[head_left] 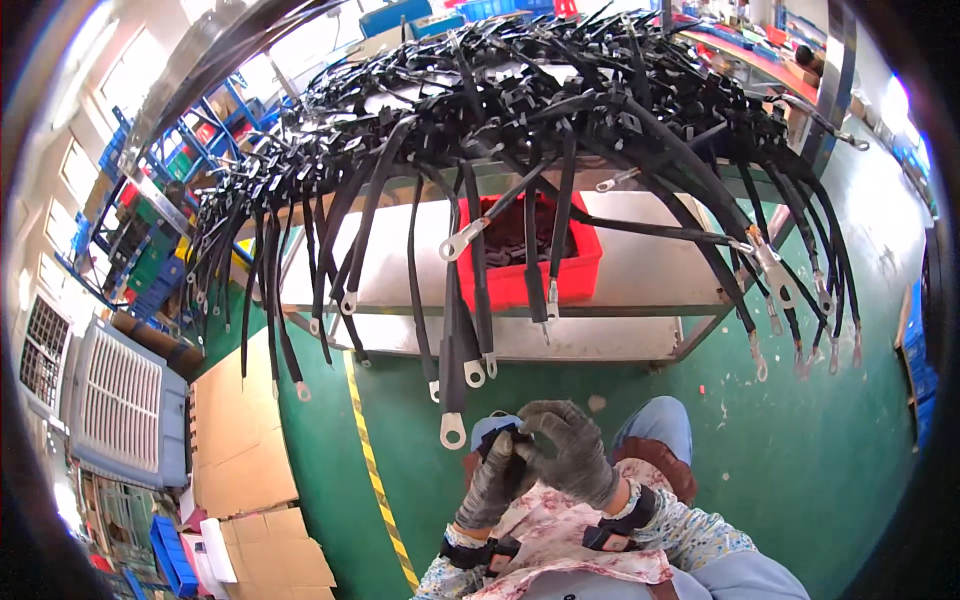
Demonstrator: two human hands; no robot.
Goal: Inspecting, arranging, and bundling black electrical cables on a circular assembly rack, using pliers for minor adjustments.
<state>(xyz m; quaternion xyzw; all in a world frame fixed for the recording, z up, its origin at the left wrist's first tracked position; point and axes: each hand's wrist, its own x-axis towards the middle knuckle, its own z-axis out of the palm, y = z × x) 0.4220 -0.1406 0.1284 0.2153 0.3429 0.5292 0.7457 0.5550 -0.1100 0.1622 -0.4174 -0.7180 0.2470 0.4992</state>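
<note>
Short of the metal table's (pixel 650 270) front edge, left hand (pixel 490 484) grips a black part (pixel 517 438); right hand (pixel 572 450) adjoins it, grip unclear.

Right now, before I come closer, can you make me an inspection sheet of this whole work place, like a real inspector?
Surface: a metal rack, its top mostly covered; its lower shelf carries a red bin.
Job's things: a small black piece at the hands, partly hidden; its kind cannot be told.
Clutter: dark pieces in the bin.
Hands: both gloved; the left hand holds the piece, the right hand is close against it.
Cables: many black cables heaped on top, ends hanging over the edge with metal ring lugs.
Surroundings: green floor, striped tape, cardboard, slatted grey unit.
</note>
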